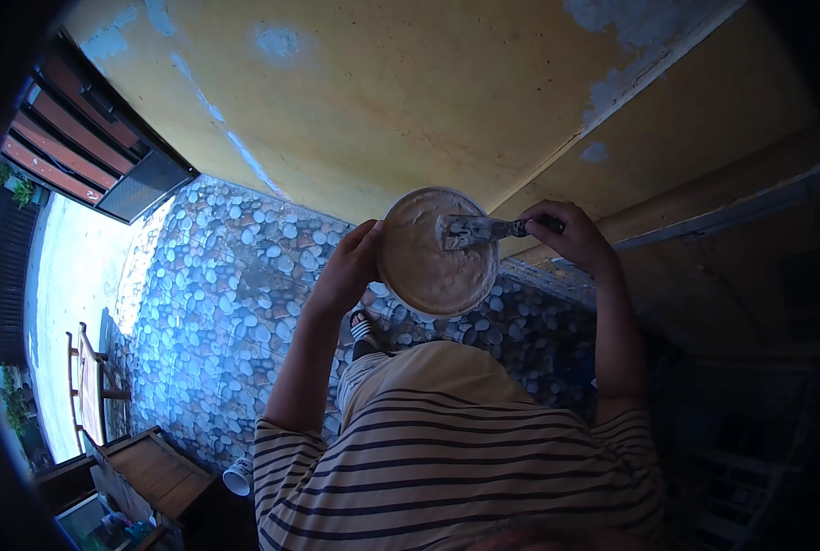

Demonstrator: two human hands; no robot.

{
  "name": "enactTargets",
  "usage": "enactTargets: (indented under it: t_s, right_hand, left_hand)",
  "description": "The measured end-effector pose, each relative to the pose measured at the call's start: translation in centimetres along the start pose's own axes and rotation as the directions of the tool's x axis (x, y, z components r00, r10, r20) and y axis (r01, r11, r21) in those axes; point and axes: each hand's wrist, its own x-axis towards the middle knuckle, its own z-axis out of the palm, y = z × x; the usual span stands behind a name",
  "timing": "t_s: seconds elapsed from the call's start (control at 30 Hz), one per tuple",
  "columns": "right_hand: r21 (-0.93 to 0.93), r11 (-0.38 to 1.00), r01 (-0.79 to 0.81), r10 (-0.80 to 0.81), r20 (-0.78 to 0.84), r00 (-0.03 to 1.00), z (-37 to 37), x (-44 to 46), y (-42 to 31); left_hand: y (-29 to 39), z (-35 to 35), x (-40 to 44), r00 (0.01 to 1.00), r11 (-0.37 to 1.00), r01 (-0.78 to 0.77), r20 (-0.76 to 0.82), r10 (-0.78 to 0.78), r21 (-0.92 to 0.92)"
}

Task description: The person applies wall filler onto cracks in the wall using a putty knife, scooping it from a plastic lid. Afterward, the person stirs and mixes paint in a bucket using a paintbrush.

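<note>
My left hand (355, 262) grips the left rim of a round tub of pale putty (428, 271), holding it up in front of my body. Closed round the handle of a putty knife (470, 231), my right hand (566, 234) is just right of the tub. The knife's blade, smeared with putty, lies over the tub's contents at the upper right and appears to touch them. The putty's surface is uneven, with ridges and smears. Most of the left fingers are hidden behind the tub.
A yellow wall (364, 101) with whitish patches rises ahead, and a ledge (722, 207) runs along it at right. The floor (235, 285) has a pebble pattern. At left are a slatted gate (84, 129), a wooden chair (89, 386), a cabinet (157, 473) and a white bucket (238, 477).
</note>
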Motion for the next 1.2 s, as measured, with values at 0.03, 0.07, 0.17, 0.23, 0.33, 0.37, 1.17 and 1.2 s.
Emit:
enactTargets:
  t_s: [0.03,0.07,0.17,0.23,0.33,0.37,1.17,1.2]
  right_hand:
    - [0.000,1.000,-0.023,0.023,0.003,1.000,-0.1,0.1,0.1]
    - [-0.001,1.000,-0.023,0.023,0.003,1.000,-0.1,0.0,0.1]
    - [-0.029,0.999,-0.025,0.026,0.033,0.999,-0.1,0.2,0.7]
    - [-0.014,1.000,-0.018,0.019,0.039,0.999,0.1,0.3,1.3]
    - [-0.007,0.999,-0.035,0.036,0.051,0.998,0.2,0.6,0.5]
    - [-0.006,0.999,-0.037,0.037,0.053,0.998,0.2,0.7,0.3]
    - [0.139,0.990,0.037,-0.044,0.050,0.998,2.2,0.9,1.6]
    - [0.214,0.976,0.031,-0.040,0.039,0.998,2.4,0.7,1.7]
  left_hand:
    - [0.1,0.0,0.0,1.000,1.000,0.008,0.006,-0.008,0.007]
    - [0.0,0.0,-0.1,1.000,1.000,0.007,0.006,-0.007,0.007]
    - [-0.2,-0.1,0.2,1.000,0.999,0.012,0.023,-0.013,0.040]
    - [-0.3,-0.2,0.3,1.000,0.998,0.019,0.011,-0.019,0.059]
    - [0.3,-0.2,0.0,1.000,0.998,0.027,-0.007,-0.027,0.050]
    - [0.2,-0.3,0.1,1.000,0.998,0.029,-0.008,-0.029,0.049]
    - [-0.9,-0.5,0.3,0.999,1.000,0.008,0.038,-0.008,-0.003]
    - [-1.2,-0.6,0.4,0.999,1.000,-0.002,0.032,0.003,-0.018]
